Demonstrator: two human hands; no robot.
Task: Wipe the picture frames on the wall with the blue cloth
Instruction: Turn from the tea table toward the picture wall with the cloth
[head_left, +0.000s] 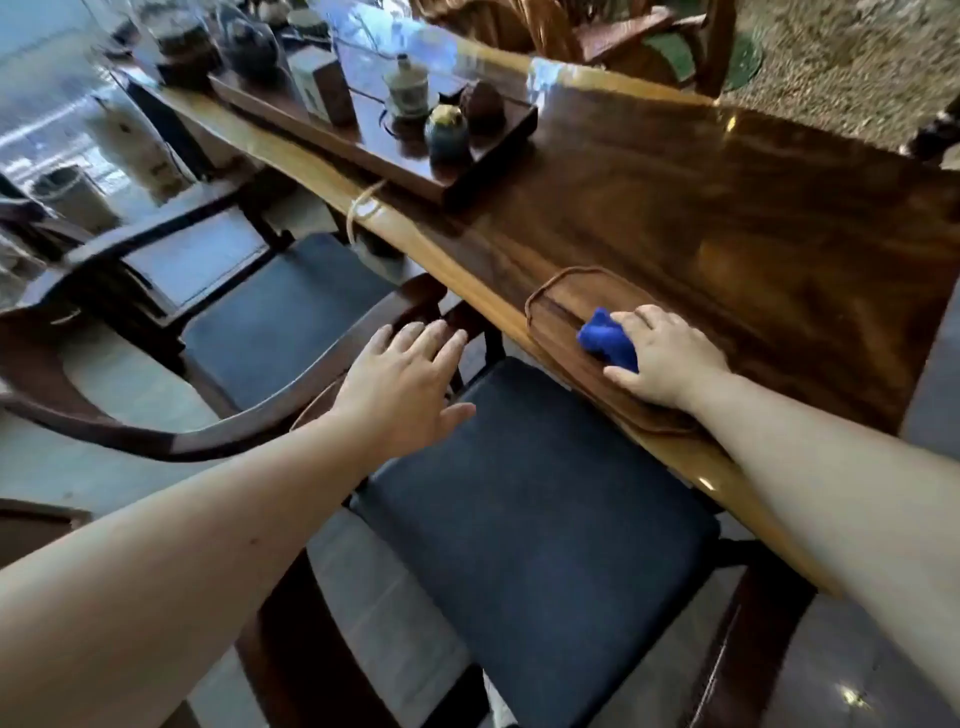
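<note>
A crumpled blue cloth (608, 339) lies on a shallow wooden tray (556, 317) at the near edge of the long wooden table (727, 218). My right hand (665, 356) rests on the cloth, fingers and thumb closed around it. My left hand (405, 379) hovers over the chair beside the table, fingers spread and holding nothing. No picture frames or wall are in view.
A dark-cushioned wooden chair (530, 519) stands right below my arms, a second one (280, 317) to its left. Farther along the table a dark tea tray (483, 150) holds a lidded cup (407, 88), small jars and teapots. Patterned carpet lies beyond the table.
</note>
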